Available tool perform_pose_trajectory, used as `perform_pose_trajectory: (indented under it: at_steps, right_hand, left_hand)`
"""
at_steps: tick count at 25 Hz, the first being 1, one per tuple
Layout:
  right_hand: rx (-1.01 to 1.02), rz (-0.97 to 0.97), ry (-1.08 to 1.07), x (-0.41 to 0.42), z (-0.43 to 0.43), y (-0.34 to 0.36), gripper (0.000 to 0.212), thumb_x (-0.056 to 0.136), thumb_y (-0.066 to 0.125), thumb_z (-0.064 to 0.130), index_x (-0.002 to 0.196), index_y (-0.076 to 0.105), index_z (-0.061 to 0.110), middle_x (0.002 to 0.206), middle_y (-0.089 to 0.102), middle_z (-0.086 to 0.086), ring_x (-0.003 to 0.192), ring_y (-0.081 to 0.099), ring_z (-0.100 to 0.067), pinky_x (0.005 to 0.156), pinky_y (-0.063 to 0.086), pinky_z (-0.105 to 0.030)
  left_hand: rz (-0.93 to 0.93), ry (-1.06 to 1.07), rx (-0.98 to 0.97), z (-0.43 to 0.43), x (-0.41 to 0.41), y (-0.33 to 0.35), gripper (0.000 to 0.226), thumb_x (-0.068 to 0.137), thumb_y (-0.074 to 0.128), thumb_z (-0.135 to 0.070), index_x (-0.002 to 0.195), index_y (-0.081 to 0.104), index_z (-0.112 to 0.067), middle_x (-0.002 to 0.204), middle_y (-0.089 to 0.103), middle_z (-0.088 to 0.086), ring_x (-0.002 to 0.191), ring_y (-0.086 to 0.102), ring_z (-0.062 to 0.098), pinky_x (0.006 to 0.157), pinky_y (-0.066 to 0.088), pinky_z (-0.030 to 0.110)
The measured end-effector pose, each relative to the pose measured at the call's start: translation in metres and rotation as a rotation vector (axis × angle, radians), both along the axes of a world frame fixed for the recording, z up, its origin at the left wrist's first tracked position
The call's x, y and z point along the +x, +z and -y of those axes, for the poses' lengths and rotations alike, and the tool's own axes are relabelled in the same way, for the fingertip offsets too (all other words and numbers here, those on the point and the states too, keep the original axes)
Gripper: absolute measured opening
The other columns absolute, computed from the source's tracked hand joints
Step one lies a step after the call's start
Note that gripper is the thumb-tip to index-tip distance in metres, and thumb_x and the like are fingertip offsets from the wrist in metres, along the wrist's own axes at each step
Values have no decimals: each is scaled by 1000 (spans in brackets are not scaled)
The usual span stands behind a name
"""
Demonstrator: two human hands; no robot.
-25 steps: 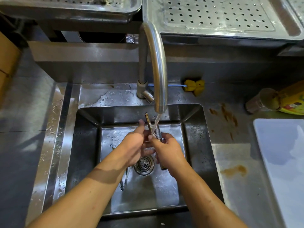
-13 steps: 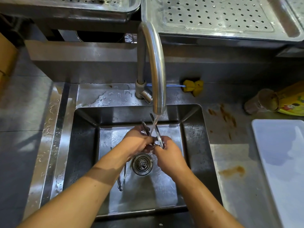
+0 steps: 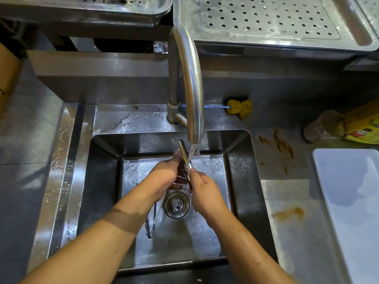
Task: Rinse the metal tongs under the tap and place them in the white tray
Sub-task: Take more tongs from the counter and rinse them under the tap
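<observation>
**Q:** Where are the metal tongs (image 3: 183,152)?

**A:** They are held tilted over the sink (image 3: 102,181). Their upper end is just below the spout of the tap (image 3: 190,78), and running water falls onto them.

**Q:** What are the hands doing?

**A:** Each grip is clamped on the tongs. The left hand (image 3: 164,177) wraps the middle, and the right hand (image 3: 205,191) pinches the lower end.

**Q:** Where is the white tray (image 3: 352,201)?

**A:** It is on the desk (image 3: 287,222), well to the right of the sink. A second pair of tongs (image 3: 150,226) lies on the sink floor beside the drain (image 3: 176,204).
</observation>
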State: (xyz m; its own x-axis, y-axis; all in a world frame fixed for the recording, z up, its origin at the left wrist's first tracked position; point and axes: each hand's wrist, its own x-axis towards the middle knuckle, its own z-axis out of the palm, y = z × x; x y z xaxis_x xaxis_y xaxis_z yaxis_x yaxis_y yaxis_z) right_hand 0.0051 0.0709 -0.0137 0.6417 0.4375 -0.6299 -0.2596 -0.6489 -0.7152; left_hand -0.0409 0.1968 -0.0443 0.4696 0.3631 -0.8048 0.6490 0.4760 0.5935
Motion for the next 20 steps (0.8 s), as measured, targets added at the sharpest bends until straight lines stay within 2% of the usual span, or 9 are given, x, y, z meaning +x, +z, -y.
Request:
perform_pose_trajectory:
  at_steps: [3,5,7,10,12,13,15,17,20]
  right_hand:
    - [21,-166,-88,2,-2,4,27,105,48,45,107,63,24,77,65,1,44,56,-11,38,37,-18]
    - [45,-198,-94,1,1,4,24,106,48,39,113,61,19,81,65,-6,37,51,-12,35,34,-17]
    - [61,-191,-91,-4,5,3,25,107,49,38,114,61,18,87,71,-10,40,51,-13,38,36,-22]
    - [79,-191,-68,-7,10,2,25,106,51,40,114,63,20,82,72,-10,42,50,-13,41,37,-27]
    - [82,-197,-44,-7,11,2,22,106,51,40,111,64,23,77,68,-9,42,48,-13,40,37,-27]
    - [88,-199,-42,-7,11,2,20,106,52,39,108,65,24,75,66,-9,41,48,-13,39,37,-26]
    - [108,-218,-95,-6,9,1,17,106,54,35,107,65,22,68,65,-5,39,49,-12,37,37,-22]
    - [129,-235,-171,-4,9,-1,10,104,59,29,110,61,20,68,68,-3,41,54,-12,36,40,-21]
    - [36,-58,-44,0,12,-5,16,99,65,27,110,54,29,91,72,-8,58,68,-20,47,54,-32]
  left_hand:
    - [156,-42,-115,6,-6,-1,50,82,78,-60,105,76,-15,105,82,11,97,77,28,93,59,45]
    - [154,-54,-83,5,-7,-6,46,79,87,-46,107,77,-12,105,82,14,94,74,30,100,58,50]
    - [80,-6,-35,1,-3,-8,45,85,81,-47,105,78,-7,98,82,16,80,76,29,89,62,54]
    - [-91,34,67,0,5,-4,67,91,56,-72,84,79,-10,73,81,7,53,74,22,60,62,35]
    - [-127,71,86,3,9,-1,77,94,42,-77,76,77,-11,68,79,7,48,72,22,55,58,30]
    - [-116,81,73,3,8,0,77,96,41,-75,75,77,-11,70,80,8,50,73,23,59,60,34]
    - [-35,39,11,3,4,0,64,100,50,-65,85,78,-9,85,82,14,64,76,23,79,63,46]
    - [80,-90,-57,4,-2,4,42,100,65,-44,105,75,-4,107,80,21,85,74,26,95,59,50]
    - [121,-163,-60,10,-3,8,28,98,72,-26,112,74,-1,103,77,15,90,68,26,87,62,41]
